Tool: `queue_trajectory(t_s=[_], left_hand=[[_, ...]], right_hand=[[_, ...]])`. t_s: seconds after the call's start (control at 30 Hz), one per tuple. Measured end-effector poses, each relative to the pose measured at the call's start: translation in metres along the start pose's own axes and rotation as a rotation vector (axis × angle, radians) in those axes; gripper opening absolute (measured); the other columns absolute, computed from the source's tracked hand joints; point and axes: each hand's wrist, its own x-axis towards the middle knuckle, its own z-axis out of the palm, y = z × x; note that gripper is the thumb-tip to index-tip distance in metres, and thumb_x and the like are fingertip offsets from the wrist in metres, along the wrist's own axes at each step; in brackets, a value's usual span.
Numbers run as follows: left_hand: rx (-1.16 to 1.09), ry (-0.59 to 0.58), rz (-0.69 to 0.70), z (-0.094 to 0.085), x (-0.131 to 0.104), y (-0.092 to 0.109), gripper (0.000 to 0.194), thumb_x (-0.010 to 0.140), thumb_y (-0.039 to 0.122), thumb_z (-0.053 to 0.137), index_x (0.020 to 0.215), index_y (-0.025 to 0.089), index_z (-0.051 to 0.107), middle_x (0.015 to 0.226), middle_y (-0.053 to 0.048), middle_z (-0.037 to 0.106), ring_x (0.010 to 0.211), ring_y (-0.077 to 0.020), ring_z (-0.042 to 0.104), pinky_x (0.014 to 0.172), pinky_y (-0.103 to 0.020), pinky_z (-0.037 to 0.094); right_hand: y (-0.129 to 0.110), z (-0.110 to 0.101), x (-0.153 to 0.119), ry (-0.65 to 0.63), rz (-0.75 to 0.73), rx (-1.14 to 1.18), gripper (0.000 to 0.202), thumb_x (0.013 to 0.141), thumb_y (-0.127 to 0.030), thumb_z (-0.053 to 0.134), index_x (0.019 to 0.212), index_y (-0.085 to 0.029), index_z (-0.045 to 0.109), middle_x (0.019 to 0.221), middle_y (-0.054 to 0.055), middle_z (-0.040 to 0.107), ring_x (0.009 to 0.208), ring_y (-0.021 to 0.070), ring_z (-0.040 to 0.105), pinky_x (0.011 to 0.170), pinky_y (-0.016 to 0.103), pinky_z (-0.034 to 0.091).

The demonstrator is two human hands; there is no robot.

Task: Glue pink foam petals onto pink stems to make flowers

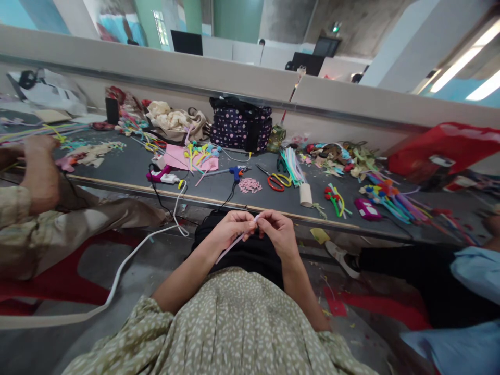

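Above my lap, in front of the table edge, my left hand (234, 229) pinches a pale pink-lilac pipe cleaner (228, 251). Its free length slants down toward my left wrist. My right hand (278, 232) is closed at the upper end, thumb and finger together, where a small whitish bit shows between the two hands. The exact shape of that end is too small to tell. On the table just beyond lie a heap of short pink pieces (250, 185), a blue glue gun (236, 172) and scissors (276, 182) with red and yellow handles.
Pipe cleaners (292, 164) stand bunched behind a pale roll (305, 195). A dotted bag (240, 125) leans at the table's back. A white cable (125, 260) crosses on the left. Co-workers sit on both sides; one's hand (41, 146) is at the left.
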Motion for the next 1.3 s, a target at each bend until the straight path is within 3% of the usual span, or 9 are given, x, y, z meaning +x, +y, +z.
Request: queue_trajectory(t_s=[0.2,0.3,0.47,0.57,0.67,0.9,1.1,1.3], left_hand=[[-0.073,-0.061,-0.057,-0.005,0.006,-0.009,0.032,0.063,0.036,0.081,0.071,0.012,0.062,0.062,0.000,0.058,0.042,-0.0036,0.046,0.042,-0.017,0.034],[-0.012,-0.032,-0.015,-0.004,0.007,-0.011,0.034,0.068,0.040,0.077,0.072,0.012,0.059,0.059,0.002,0.054,0.044,-0.0043,0.045,0.043,-0.017,0.036],[0.268,0.071,0.169,0.002,0.007,-0.010,0.034,0.070,0.040,0.076,0.086,0.014,0.058,0.071,0.002,0.056,0.055,-0.0078,0.050,0.049,-0.020,0.042],[0.512,0.226,0.331,0.005,0.005,-0.012,0.034,0.071,0.034,0.075,0.093,0.017,0.058,0.079,0.001,0.058,0.063,-0.0096,0.052,0.056,-0.022,0.044],[0.804,0.363,0.496,0.008,0.004,-0.013,0.020,0.080,0.035,0.067,0.086,0.018,0.058,0.076,0.001,0.056,0.064,-0.0107,0.050,0.059,-0.023,0.041],[1.228,0.384,0.727,0.009,0.001,-0.015,0.019,0.092,0.030,0.050,0.078,0.019,0.058,0.075,-0.002,0.058,0.070,-0.0144,0.054,0.066,-0.026,0.039],[1.275,0.391,0.800,0.010,-0.001,-0.013,0.018,0.092,0.025,0.049,0.078,0.019,0.059,0.073,-0.003,0.058,0.070,-0.0150,0.054,0.065,-0.027,0.039],[1.158,0.352,0.756,0.012,-0.002,-0.008,0.019,0.092,0.025,0.050,0.078,0.018,0.060,0.072,-0.003,0.059,0.068,-0.0146,0.053,0.065,-0.027,0.040]], right_hand=[[0.000,0.003,0.000,0.025,0.019,-0.038,0.020,0.077,-0.039,0.068,0.077,-0.019,0.062,0.064,-0.001,0.062,0.050,0.0107,0.053,0.046,0.022,0.046],[0.003,0.002,0.001,0.065,0.017,-0.081,0.020,0.078,-0.038,0.066,0.075,-0.019,0.061,0.061,-0.003,0.060,0.047,0.0094,0.050,0.044,0.021,0.044],[0.010,0.001,0.004,0.155,0.008,-0.143,0.018,0.079,-0.037,0.064,0.076,-0.019,0.061,0.063,-0.003,0.059,0.047,0.0087,0.047,0.043,0.020,0.041],[0.013,0.001,0.005,0.172,0.002,-0.153,0.019,0.080,-0.038,0.063,0.077,-0.019,0.061,0.063,-0.003,0.059,0.046,0.0090,0.046,0.043,0.020,0.039],[0.015,0.002,0.005,0.182,-0.016,-0.169,0.020,0.080,-0.039,0.063,0.075,-0.019,0.060,0.060,-0.004,0.057,0.045,0.0089,0.044,0.043,0.021,0.038],[0.014,0.004,0.004,0.202,-0.038,-0.185,0.020,0.081,-0.039,0.063,0.077,-0.019,0.060,0.061,-0.004,0.055,0.046,0.0094,0.044,0.044,0.022,0.039],[0.010,0.006,0.003,0.184,-0.042,-0.171,0.018,0.081,-0.037,0.063,0.077,-0.019,0.061,0.063,-0.003,0.056,0.047,0.0095,0.045,0.044,0.022,0.038],[0.009,0.005,0.003,0.171,-0.055,-0.188,0.018,0.082,-0.036,0.063,0.078,-0.019,0.063,0.066,-0.002,0.060,0.048,0.0094,0.046,0.045,0.022,0.040]])
